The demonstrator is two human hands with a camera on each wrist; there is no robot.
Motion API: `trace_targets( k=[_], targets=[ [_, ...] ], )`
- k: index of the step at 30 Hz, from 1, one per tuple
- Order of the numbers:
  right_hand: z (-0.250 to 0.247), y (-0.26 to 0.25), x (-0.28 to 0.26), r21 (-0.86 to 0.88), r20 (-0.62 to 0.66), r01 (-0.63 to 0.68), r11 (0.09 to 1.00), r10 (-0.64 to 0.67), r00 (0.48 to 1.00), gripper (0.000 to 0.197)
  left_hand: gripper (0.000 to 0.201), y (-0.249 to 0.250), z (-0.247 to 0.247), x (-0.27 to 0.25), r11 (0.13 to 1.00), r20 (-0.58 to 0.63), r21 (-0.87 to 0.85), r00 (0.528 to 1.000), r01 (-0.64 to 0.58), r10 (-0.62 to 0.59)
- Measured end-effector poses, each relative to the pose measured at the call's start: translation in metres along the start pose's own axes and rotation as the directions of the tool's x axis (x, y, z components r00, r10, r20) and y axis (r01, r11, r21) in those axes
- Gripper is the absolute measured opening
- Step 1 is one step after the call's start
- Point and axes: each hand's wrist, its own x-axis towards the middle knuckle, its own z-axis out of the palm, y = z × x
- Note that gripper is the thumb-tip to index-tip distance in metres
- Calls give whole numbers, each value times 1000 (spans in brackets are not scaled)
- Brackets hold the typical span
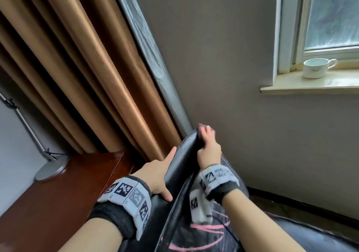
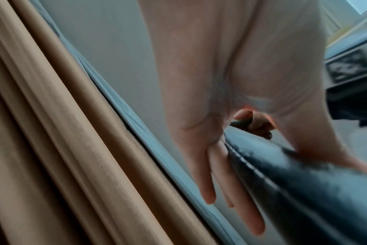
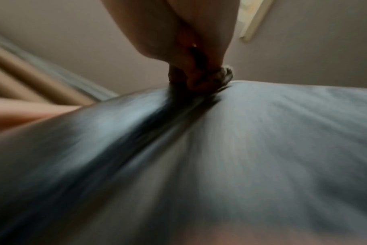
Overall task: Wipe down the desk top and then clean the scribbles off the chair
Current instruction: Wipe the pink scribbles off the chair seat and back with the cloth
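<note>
A black leather chair (image 1: 180,164) (image 2: 293,182) (image 3: 262,132) has its backrest tilted toward me. Pink scribbles (image 1: 206,228) cross the glossy front of the backrest, low in the head view. My right hand (image 1: 207,143) (image 3: 189,41) grips a dark crumpled cloth (image 3: 222,74) and presses it on the backrest's top edge. My left hand (image 1: 157,174) straddles the backrest's left edge. Its fingers (image 2: 207,174) lie straight against the rear side and its thumb rests on the front. The wrist views are blurred.
The dark red wooden desk (image 1: 68,193) stands to the left with a round metal lamp base (image 1: 51,169) on it. Brown curtains (image 1: 77,67) hang behind. A white cup (image 1: 314,70) sits on the windowsill (image 1: 291,88) at upper right. A grey wall is close behind the chair.
</note>
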Motion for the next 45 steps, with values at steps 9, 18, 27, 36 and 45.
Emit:
trace_targets(
  k=[9, 18, 27, 36, 45],
  targets=[
    [-14, 9, 19, -73, 40, 48, 996, -45, 998, 80, 128, 2, 1, -3, 1000, -15, 3, 1000, 12, -12],
    [28, 25, -130, 128, 44, 520, 845, -528, 848, 52, 130, -7, 7, 6, 1000, -39, 4, 999, -5, 5],
    [9, 12, -98, 32, 129, 263, 964, -265, 956, 91, 129, -44, 57, -77, 991, -3, -32, 991, -131, 131],
    [19, 20, -288, -145, 339, 770, 621, -700, 628, 45, 122, -64, 165, -167, 900, -331, -419, 943, -123, -25],
    [-10, 19, -331, 0, 232, 757, 654, -736, 636, 38, 97, -24, 230, -231, 769, -638, -631, 631, -99, -442]
  ],
)
